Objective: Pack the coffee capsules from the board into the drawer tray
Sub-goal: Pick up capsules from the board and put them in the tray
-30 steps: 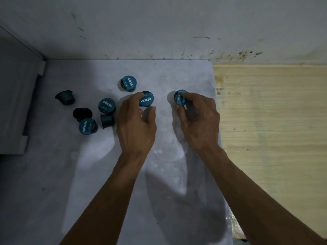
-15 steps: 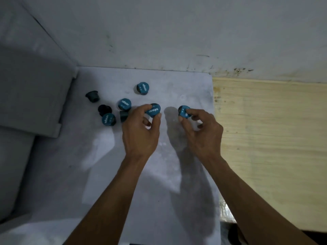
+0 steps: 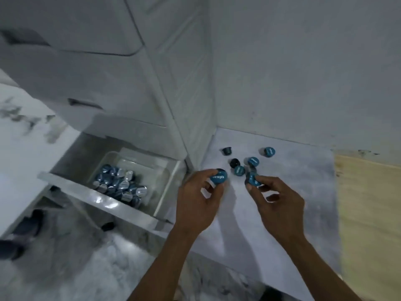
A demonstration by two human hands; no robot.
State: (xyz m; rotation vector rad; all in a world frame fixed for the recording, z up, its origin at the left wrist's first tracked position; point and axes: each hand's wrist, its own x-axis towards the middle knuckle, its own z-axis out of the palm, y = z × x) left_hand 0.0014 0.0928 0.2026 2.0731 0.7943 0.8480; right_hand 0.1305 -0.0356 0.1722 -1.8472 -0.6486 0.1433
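Observation:
My left hand pinches a blue-lidded coffee capsule near the left edge of the white board. A second blue capsule is held in the fingertips of my right hand, above the board's middle. Several more capsules lie on the board beyond my hands: one dark one on its side, one at the back, and a cluster. To the left, the open drawer holds a clear tray with a pile of several capsules.
A white drawer cabinet rises behind the open drawer, whose front panel juts toward me. A pale wooden surface borders the board on the right. The grey wall stands behind. Marble floor lies below, with dark objects at the left edge.
Both hands lifted their capsules off the board and shifted left. The view swung left, bringing the open drawer and its tray of capsules into sight.

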